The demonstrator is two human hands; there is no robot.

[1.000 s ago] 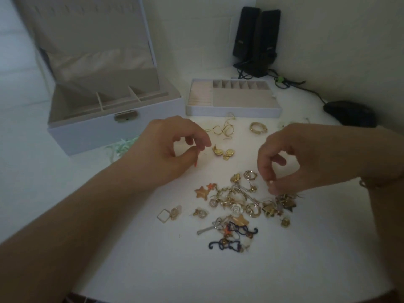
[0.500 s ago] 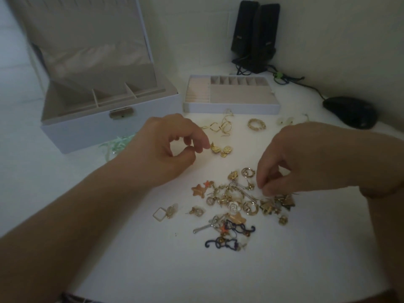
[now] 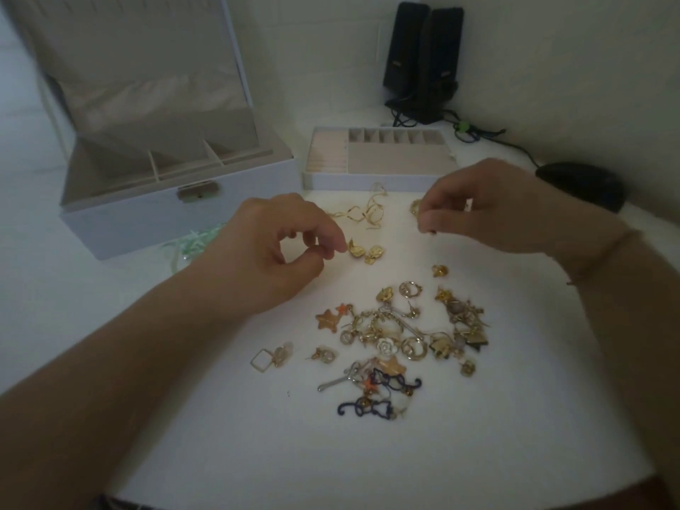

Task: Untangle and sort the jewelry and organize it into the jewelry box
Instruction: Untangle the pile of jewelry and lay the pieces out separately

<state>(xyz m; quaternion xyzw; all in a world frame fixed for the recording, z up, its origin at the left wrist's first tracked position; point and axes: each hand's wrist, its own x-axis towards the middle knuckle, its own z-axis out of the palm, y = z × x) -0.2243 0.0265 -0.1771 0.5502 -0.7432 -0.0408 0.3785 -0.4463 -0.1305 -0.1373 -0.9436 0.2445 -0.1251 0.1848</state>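
- Jewelry box (image 3: 176, 211), 10 o'clock on the bench (image 3: 478, 454): lid up, front latch visible. The divided compartments that show look bare; nothing filed there as far as can be seen.
- Mint-green strands (image 3: 195, 242) lie just in front of the box, partly hidden by the left forearm.
- Left hand (image 3: 268, 252), centre-left: thumb and fingertips pinched together, possibly on something very small; cannot tell what, or whether anything is held.
- Sorted so far, at 12 o'clock: a gold twisted pair (image 3: 362, 213) and a gold leaf-like pair (image 3: 366, 250), set apart from the heap.
- Removable tray (image 3: 379, 178), 12 o'clock, beside the box: ring rolls and small slots, all appearing bare.
- Main jewelry pile (image 3: 401, 336), centre to 5 o'clock: stars, hoops, a white rose, dark cat shapes, still knotted together. Most of the job remains.
- Right hand (image 3: 489, 211), 1 o'clock: fingers pinched on a tiny piece, too small to identify.
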